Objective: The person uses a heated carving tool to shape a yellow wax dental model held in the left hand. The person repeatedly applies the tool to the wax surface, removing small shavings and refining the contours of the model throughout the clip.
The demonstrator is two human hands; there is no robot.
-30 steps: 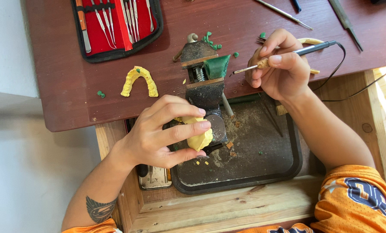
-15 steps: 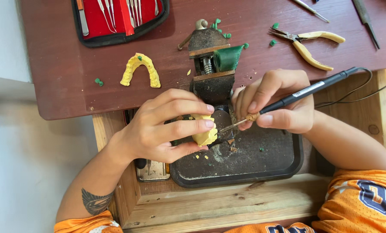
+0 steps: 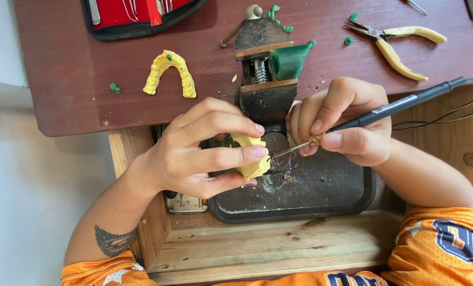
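My left hand grips a yellow dental cast over a dark metal tray. In my right hand is a black corded pen-shaped tool, held like a pencil. Its thin metal tip touches the cast at the right side. Both hands hover just in front of a small bench vise clamping a green wax block.
A second yellow arch-shaped cast lies on the red-brown tabletop. Yellow-handled pliers lie at the back right. A red and black instrument case sits at the back. Green wax bits are scattered about. A wooden drawer frame surrounds the tray.
My right hand came down from the tabletop with the tool and brought its tip to the cast. The left hand kept holding the cast over the tray.
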